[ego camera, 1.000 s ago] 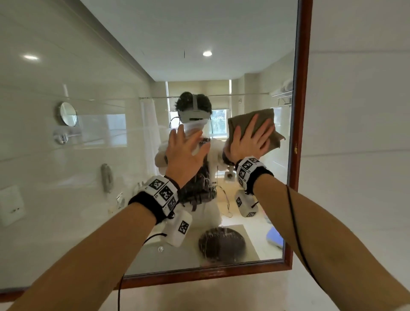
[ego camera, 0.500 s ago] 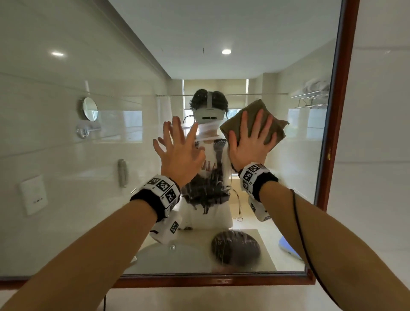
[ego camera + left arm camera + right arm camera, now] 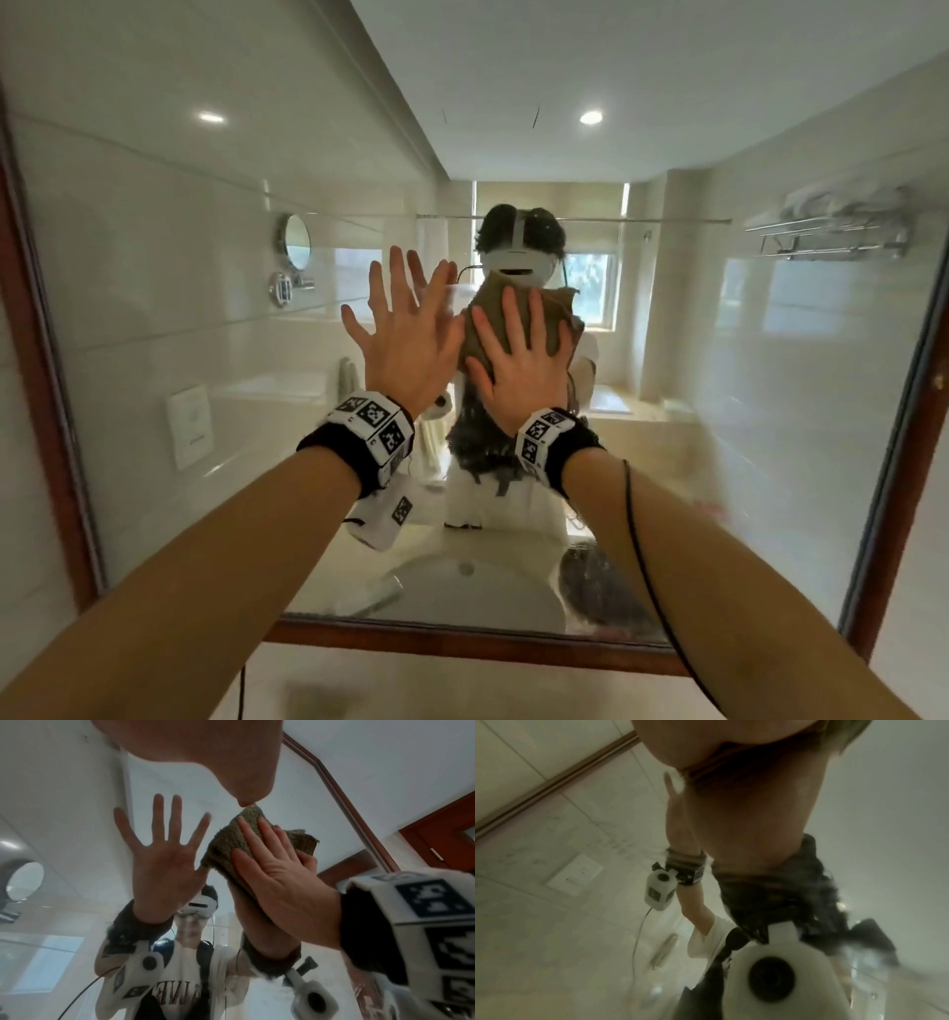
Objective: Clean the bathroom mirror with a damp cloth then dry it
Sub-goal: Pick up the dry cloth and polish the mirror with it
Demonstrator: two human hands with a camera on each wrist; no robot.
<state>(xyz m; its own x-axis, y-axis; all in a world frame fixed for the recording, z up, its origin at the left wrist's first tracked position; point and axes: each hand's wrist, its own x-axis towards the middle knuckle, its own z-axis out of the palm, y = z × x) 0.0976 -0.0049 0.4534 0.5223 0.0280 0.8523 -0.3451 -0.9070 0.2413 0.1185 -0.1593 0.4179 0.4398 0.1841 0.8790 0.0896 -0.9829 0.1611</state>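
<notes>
The bathroom mirror fills the head view inside a red-brown wooden frame. My right hand lies flat with straight fingers on a brown terry cloth and presses it against the glass near the mirror's middle. In the left wrist view that right hand covers the lower half of the cloth. My left hand is raised just left of the cloth, fingers spread and straight, holding nothing. It is close to the glass; I cannot tell whether it touches. The right wrist view shows my right palm against the mirror.
The reflection shows a white sink, a dark bundle on the counter, a round wall mirror and a towel rack. A black cable runs along my right forearm. The glass near the bottom edge looks hazy.
My right hand has slid the cloth leftward, from beside the right frame to the middle of the mirror. The left hand moved left with it, still flat and spread.
</notes>
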